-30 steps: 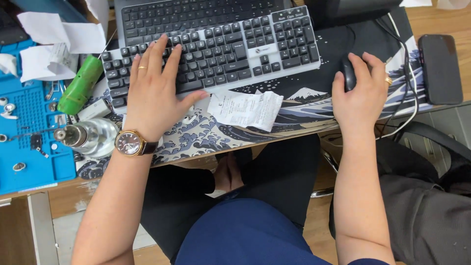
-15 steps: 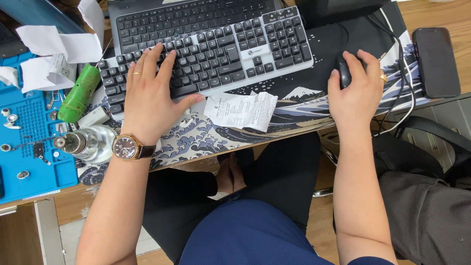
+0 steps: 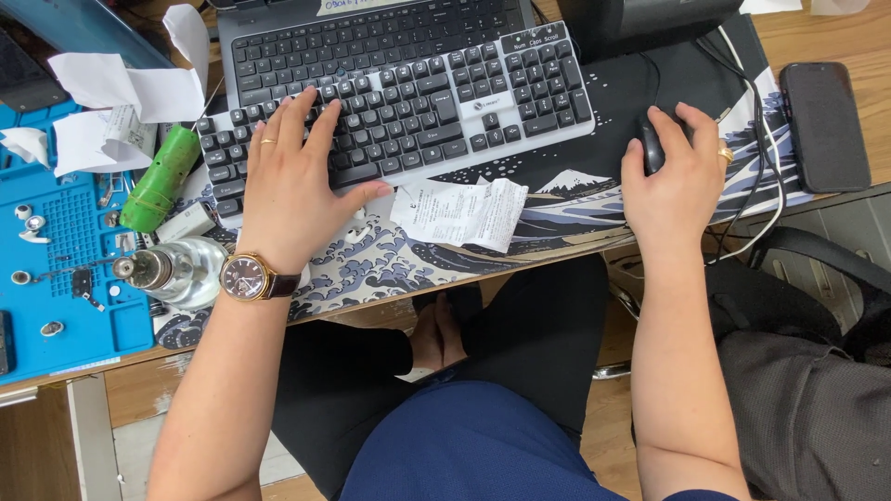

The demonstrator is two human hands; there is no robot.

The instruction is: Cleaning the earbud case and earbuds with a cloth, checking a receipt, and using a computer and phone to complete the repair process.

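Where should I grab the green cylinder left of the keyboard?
Take the green cylinder around its middle, coming from above with fingers across its width. It lies flat and slanted, its upper end near the keyboard corner, with papers beside it, so the ends are crowded.

**Occluded and cropped items**

The right hand [image 3: 676,181] covers most of the mouse [image 3: 651,147]. The left hand [image 3: 290,186] hides keys of the grey-black keyboard [image 3: 418,116]. Behind that keyboard, the laptop [image 3: 371,28] is cropped by the top edge. Receipt [image 3: 459,211] print is illegible.
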